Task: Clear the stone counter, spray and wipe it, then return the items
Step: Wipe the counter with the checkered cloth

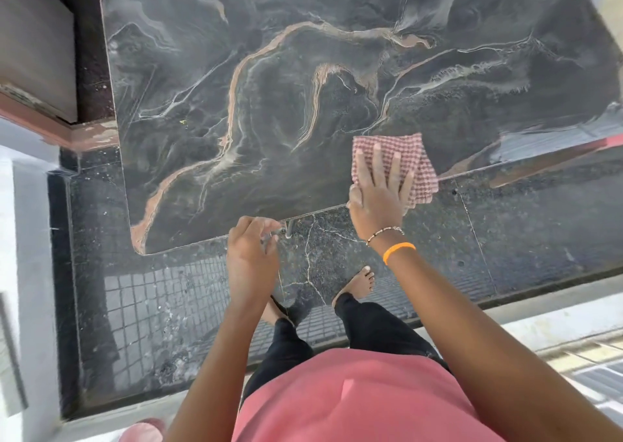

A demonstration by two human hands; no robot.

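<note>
We look down onto a dark speckled stone floor (526,226), polished, with a pale crack (308,256) running through one slab. Its surface mirrors a grid pattern (161,293). A white ledge (30,239) borders the floor at left, and another pale strip (553,323) at lower right. A dark brown panel (33,37) with a worn reddish edge (67,131) stands upper left. Daylight, diffuse.
</note>
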